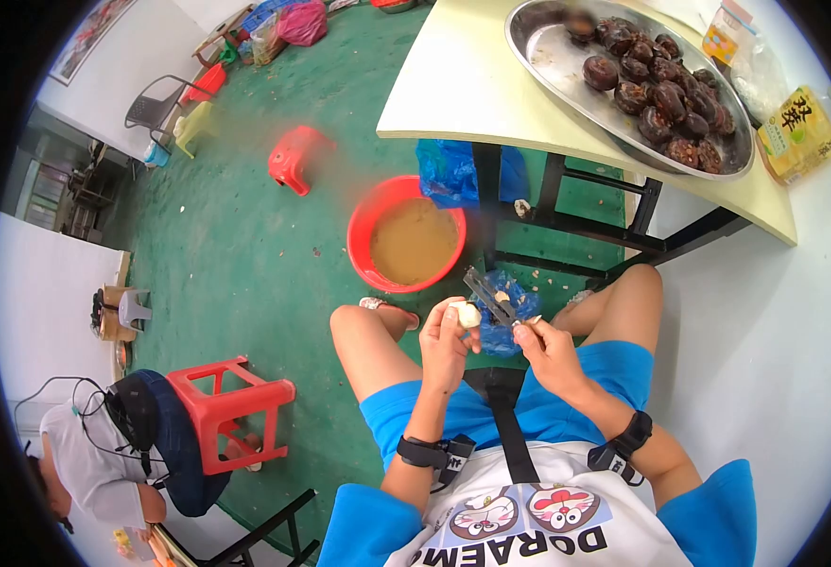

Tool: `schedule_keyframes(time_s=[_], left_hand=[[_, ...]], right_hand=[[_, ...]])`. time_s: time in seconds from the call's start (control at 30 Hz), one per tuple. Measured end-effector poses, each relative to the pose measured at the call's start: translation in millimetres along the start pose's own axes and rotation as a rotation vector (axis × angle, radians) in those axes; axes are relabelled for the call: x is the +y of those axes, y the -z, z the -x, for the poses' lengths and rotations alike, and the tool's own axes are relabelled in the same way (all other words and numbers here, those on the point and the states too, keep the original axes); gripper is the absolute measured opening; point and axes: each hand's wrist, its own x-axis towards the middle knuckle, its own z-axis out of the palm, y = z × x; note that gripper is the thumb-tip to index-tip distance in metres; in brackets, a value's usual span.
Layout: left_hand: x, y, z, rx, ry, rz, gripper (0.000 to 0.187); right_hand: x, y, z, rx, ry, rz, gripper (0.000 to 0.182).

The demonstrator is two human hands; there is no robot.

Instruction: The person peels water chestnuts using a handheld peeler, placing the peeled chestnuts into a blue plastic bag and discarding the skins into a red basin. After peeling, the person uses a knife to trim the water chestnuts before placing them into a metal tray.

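My left hand (444, 342) is closed round a small pale peeled piece (467, 315), held up in the fingertips. My right hand (550, 355) grips the handle of a metal peeler or knife (493, 297), whose blade points up and to the left, a little right of the pale piece. Below both hands a blue plastic bag (499, 337) lies between the knees with pale scraps on it. A red basin (360, 257) of murky brown water stands on the floor beyond my left hand.
A table (453, 80) at the upper right bears a metal tray (550, 68) of dark round corms (666, 99) and a yellow pack (798, 135). A blue bag (453, 172) hangs beneath it. Red stools (236, 404) stand on the left, where another person (103, 449) sits.
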Motion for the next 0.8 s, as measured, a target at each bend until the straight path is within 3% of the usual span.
schedule_keyframes(time_s=[0.07, 0.23, 0.33, 0.43, 0.5, 0.73, 0.8], left_hand=[[5.9, -1.5, 2.3, 0.005, 0.102, 0.155, 0.029], [1.8, -5.6, 0.3, 0.04, 0.074, 0.271, 0.035], [-6.9, 1.6, -0.7, 0.083, 0.107, 0.264, 0.031], [-7.9, 1.4, -0.4, -0.003, 0.089, 0.252, 0.027], [-6.0, -6.7, 2.1, 0.151, 0.112, 0.101, 0.026], [-8.3, -6.8, 2.1, 0.085, 0.057, 0.071, 0.027], [-0.5, -28.0, 4.7, 0.251, -0.017, 0.071, 0.023]], right_hand=[[-6.2, 0.2, 2.5, 0.025, 0.054, 0.028, 0.033], [-13.0, 0.1, 9.4, -0.092, 0.22, 0.404, 0.029], [-15.2, -2.6, 10.7, -0.051, 0.212, 0.382, 0.028], [-13.1, -4.2, 11.6, -0.027, 0.21, 0.376, 0.028], [-12.2, -4.6, 11.7, -0.028, 0.208, 0.378, 0.028], [-10.2, -4.6, 10.6, -0.065, 0.144, 0.339, 0.027], [-12.0, -4.8, 11.1, -0.063, 0.133, 0.348, 0.027]])
